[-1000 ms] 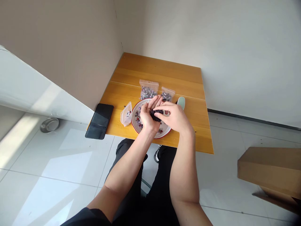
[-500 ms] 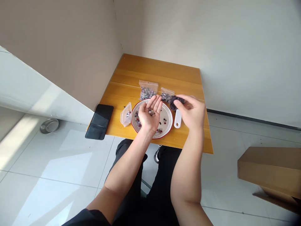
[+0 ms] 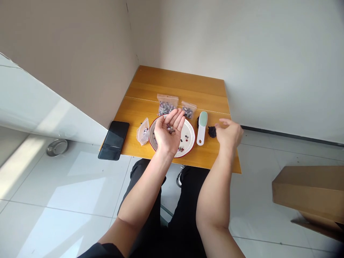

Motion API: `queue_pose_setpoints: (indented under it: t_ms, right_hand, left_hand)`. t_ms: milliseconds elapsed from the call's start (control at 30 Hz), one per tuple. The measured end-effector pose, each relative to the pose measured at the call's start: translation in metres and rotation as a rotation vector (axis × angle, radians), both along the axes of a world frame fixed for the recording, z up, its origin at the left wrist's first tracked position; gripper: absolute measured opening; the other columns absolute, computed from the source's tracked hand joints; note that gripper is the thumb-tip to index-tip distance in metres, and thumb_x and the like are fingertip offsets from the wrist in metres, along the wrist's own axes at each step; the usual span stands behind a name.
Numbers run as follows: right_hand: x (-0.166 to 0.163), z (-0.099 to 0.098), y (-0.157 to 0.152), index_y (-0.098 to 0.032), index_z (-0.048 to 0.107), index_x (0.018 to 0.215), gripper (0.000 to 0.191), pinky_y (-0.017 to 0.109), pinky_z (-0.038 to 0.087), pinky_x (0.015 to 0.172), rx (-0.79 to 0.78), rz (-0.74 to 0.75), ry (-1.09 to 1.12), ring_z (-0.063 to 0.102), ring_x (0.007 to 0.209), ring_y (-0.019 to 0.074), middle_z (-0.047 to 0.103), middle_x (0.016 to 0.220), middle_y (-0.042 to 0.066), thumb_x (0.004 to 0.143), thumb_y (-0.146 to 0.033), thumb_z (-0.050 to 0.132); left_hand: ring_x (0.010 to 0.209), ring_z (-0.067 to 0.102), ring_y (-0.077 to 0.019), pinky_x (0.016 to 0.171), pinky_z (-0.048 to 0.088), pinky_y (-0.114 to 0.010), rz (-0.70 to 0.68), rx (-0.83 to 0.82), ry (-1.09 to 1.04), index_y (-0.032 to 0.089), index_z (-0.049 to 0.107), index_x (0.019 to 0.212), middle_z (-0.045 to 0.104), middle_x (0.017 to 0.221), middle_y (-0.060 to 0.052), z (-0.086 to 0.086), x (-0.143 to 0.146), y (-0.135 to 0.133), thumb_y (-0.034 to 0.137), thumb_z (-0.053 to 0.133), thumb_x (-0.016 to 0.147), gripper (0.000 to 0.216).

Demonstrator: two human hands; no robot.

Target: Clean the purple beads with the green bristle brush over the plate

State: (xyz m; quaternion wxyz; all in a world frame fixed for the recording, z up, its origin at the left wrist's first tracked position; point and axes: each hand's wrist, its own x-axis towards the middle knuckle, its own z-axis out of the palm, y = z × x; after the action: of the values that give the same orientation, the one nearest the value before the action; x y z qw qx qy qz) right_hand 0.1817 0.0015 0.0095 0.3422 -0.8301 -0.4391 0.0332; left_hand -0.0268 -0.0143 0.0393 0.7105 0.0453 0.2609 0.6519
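Note:
My left hand (image 3: 168, 130) is held palm up above a white plate with a red rim (image 3: 191, 139), fingers spread, with a few small beads resting on the palm. More beads lie scattered in the plate. My right hand (image 3: 228, 134) hovers over the table's right side, fingers loosely apart, just right of a small dark bundle (image 3: 212, 131) lying on the wood. A white and pale green scoop-like tool (image 3: 201, 128) lies between the plate and the bundle.
Two clear zip bags of beads (image 3: 167, 105) (image 3: 188, 110) lie behind the plate, a third bag (image 3: 143, 131) to its left. A black phone (image 3: 114, 139) overhangs the wooden table's (image 3: 177, 86) left front corner. A cardboard box (image 3: 309, 195) stands at right, a metal bowl (image 3: 56, 147) on the floor.
My right hand carried the dark bundle from my left palm to the right and let it go on the table. The left hand stayed palm up with beads.

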Motion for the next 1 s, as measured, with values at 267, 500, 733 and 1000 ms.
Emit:
queue_pose_setpoints:
  t_ms: [267,500,733,1000]
  right_hand:
    - [-0.076,0.025,0.002,-0.023,0.074,0.102,0.021,0.036,0.053,0.076,0.409,0.704,0.072,0.064,0.083,0.0195,0.071,0.106,0.007,0.093,-0.024,0.055]
    - [-0.148,0.03,-0.017,-0.028,0.063,0.129,0.039,0.03,0.048,0.074,0.196,1.18,0.048,0.061,0.08,0.0157,0.07,0.105,0.003,0.096,-0.015,0.047]
    - [-0.171,0.023,-0.021,-0.026,0.066,0.113,0.026,0.03,0.042,0.071,0.128,1.243,-0.029,0.06,0.077,0.0151,0.07,0.098,0.002,0.099,-0.018,0.047]
    - [-0.178,0.024,-0.02,-0.024,0.063,0.105,0.018,0.029,0.038,0.066,0.148,1.212,0.015,0.061,0.077,0.014,0.071,0.098,0.001,0.101,-0.022,0.045]
  left_hand:
    - [0.145,0.05,-0.0239,0.118,0.047,-0.036,0.155,0.168,0.176,0.02,0.069,0.126,0.072,0.131,-0.005,0.043,-0.037,-0.017,0.04,0.035,0.098,0.047]
    - [0.148,0.046,-0.0186,0.116,0.048,-0.028,0.378,0.208,0.398,0.028,0.072,0.116,0.066,0.141,0.002,0.046,-0.097,-0.02,0.046,0.04,0.097,0.041]
    - [0.147,0.048,-0.0195,0.116,0.048,-0.026,0.357,0.229,0.417,0.026,0.074,0.104,0.068,0.139,-0.001,0.031,-0.116,-0.009,0.05,0.047,0.094,0.039]
    - [0.144,0.051,-0.0238,0.117,0.047,-0.031,0.207,0.216,0.368,0.02,0.074,0.106,0.072,0.131,-0.006,0.033,-0.116,-0.005,0.052,0.049,0.093,0.043]
